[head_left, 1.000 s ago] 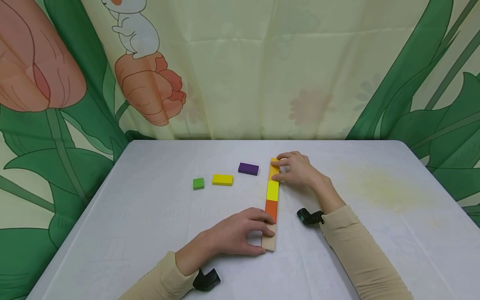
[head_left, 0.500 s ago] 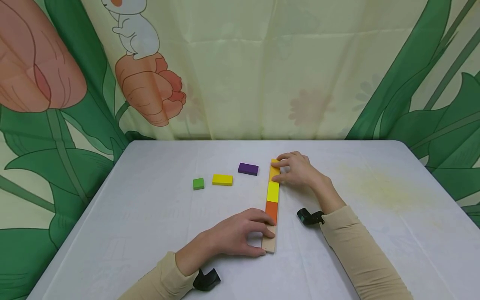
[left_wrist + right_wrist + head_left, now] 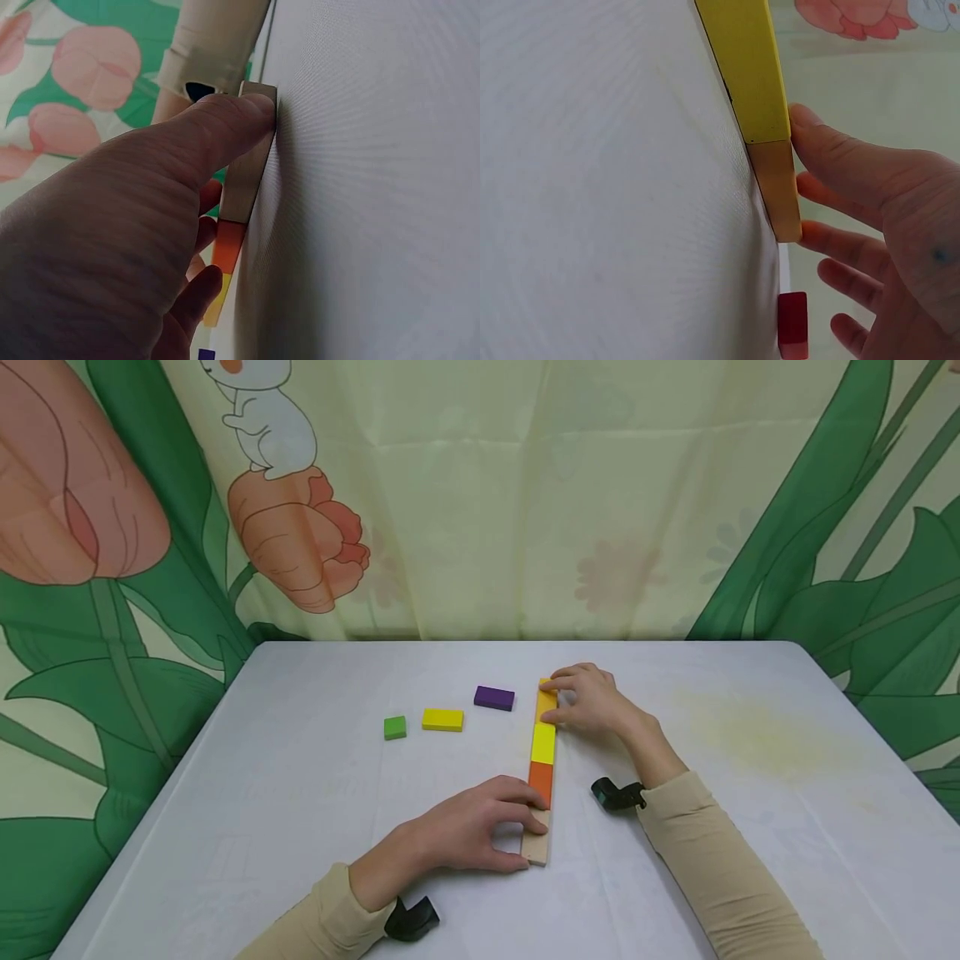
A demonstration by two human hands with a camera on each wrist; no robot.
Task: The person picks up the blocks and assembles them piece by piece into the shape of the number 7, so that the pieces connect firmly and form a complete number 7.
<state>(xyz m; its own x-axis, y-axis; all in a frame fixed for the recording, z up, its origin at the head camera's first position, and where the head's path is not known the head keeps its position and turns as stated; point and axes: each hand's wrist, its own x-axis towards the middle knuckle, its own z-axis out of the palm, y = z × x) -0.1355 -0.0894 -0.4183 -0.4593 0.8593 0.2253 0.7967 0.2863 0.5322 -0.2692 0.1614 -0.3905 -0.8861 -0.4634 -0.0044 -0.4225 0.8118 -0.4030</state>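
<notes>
A straight row of blocks runs away from me in the head view: plain wooden block (image 3: 535, 850), orange block (image 3: 541, 783), yellow block (image 3: 543, 743) and light orange block (image 3: 547, 702). My left hand (image 3: 468, 827) holds the wooden block, with its thumb (image 3: 255, 112) against the near end and fingertips over the part by the orange block. At the far end my right hand (image 3: 592, 697) grips the light orange block. Its thumb (image 3: 810, 124) lies by the joint with the yellow block, and a fingertip touches the far end; the other fingers hang past it.
Left of the row lie a green block (image 3: 394, 727), a second yellow block (image 3: 442, 720) and a purple block (image 3: 494, 697). Beyond the row's far end a red block (image 3: 793, 326) shows in the right wrist view. A patterned curtain (image 3: 480, 510) hangs behind the table (image 3: 300, 860).
The row of blocks has slid very slightly toward me since the first frame. Both hands keep almost the same position on it; the loose blocks have not moved.
</notes>
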